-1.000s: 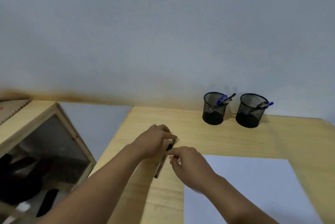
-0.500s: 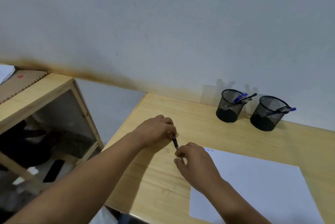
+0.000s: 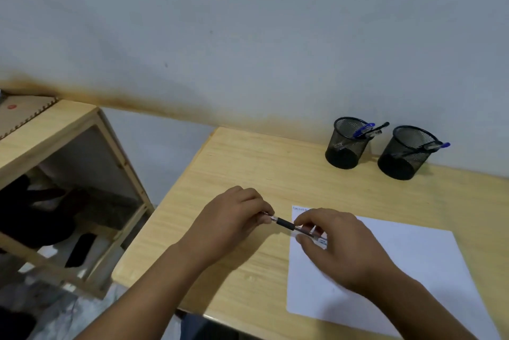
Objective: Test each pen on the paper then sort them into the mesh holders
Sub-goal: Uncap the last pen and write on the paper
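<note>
Black-barrelled, the pen (image 3: 286, 223) is held level over the bench (image 3: 248, 163): the left hand (image 3: 231, 218) is clamped on its tip end, probably to uncap it, the right hand (image 3: 333, 243) on its body above the paper (image 3: 413, 271). Behind, two holders (image 3: 347, 144) wait for sorting.

Both forearms reach in from the bottom edge, hands meeting mid-frame. Left hand (image 3: 234, 218) knuckles up, fingers curled, fingertips pinching one end of a pen (image 3: 286, 223). Right hand (image 3: 334, 246) palm down, thumb and curled fingers gripping the other end. Hands close together, not touching, wrists roughly level.
</note>
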Motion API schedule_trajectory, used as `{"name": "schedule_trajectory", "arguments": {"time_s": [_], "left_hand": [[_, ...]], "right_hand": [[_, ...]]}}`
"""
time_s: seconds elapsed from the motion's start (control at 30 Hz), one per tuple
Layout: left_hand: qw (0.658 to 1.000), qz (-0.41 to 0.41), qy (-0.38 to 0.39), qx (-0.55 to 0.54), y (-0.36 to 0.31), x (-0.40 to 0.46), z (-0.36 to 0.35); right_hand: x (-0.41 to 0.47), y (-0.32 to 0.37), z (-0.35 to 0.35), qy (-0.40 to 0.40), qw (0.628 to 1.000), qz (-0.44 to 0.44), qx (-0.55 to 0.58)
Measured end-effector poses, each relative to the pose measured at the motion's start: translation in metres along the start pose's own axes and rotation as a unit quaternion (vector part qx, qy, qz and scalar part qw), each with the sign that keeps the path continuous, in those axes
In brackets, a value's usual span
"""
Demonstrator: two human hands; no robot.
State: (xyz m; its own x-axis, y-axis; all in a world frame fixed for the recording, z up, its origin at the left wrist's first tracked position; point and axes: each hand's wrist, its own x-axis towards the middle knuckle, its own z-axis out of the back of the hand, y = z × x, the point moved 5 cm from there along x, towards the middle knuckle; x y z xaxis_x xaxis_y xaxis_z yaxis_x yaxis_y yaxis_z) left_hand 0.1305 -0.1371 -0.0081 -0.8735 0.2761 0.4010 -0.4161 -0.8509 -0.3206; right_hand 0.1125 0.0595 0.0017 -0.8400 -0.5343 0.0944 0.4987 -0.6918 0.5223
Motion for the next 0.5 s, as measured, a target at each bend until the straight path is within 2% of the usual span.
{"name": "schedule_trajectory", "arguments": {"time_s": [0.13, 0.3, 0.5], "left_hand": [[1.000, -0.004, -0.012, -0.015, -0.022, -0.003, -0.007], [0.999, 0.009, -0.034, -0.035, -0.042, -0.006, -0.009], [0.997, 0.015, -0.021, -0.067, -0.057, -0.009, -0.022]], "right_hand": [[-0.005, 0.000, 0.009, 0.000, 1.000, 0.019, -0.016], [-0.015, -0.003, 0.014, -0.038, 0.998, 0.034, 0.031], [-0.029, -0.011, 0.011, -0.059, 0.993, 0.037, 0.096]]}}
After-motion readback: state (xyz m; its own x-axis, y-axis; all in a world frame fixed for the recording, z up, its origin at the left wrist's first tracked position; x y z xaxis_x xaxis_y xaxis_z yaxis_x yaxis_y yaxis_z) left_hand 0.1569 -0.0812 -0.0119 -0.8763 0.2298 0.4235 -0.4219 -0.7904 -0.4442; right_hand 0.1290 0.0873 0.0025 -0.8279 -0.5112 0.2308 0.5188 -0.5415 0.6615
